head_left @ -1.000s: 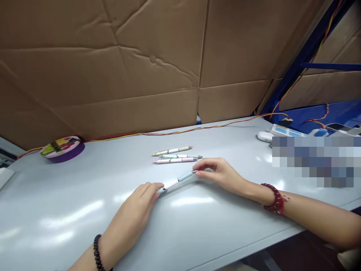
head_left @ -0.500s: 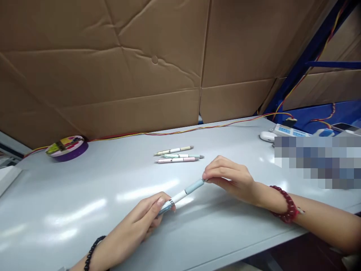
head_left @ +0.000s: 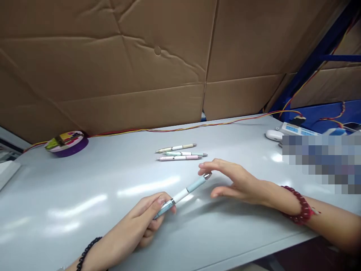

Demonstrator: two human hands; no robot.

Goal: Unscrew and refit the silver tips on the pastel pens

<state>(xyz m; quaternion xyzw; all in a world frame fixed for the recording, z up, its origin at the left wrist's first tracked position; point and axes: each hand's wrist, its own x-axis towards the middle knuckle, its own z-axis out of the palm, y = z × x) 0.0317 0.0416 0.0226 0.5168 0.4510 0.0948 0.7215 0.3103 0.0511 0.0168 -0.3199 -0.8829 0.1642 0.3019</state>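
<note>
My left hand (head_left: pixel 142 222) is closed on the rear end of a light blue and white pen (head_left: pixel 184 192), held just above the grey table (head_left: pixel 84 210). The pen points up and to the right. My right hand (head_left: pixel 235 180) hovers beside the pen's metal tip with its fingers stretched apart, and one fingertip is touching or almost touching the tip. Three more pens (head_left: pixel 180 152) lie side by side on the table just beyond the hands: a cream one, a mint one and a pink one.
A purple round tin (head_left: pixel 67 143) sits at the back left. A red and yellow cable (head_left: pixel 180 129) runs along the cardboard wall (head_left: pixel 141 64). A white power strip (head_left: pixel 295 129) and a small white device (head_left: pixel 274 134) lie at the right, next to a blurred patch.
My right hand has let go of the pen's tip and spread its fingers. My left hand has taken hold of the pen's rear end and lifted it off the table.
</note>
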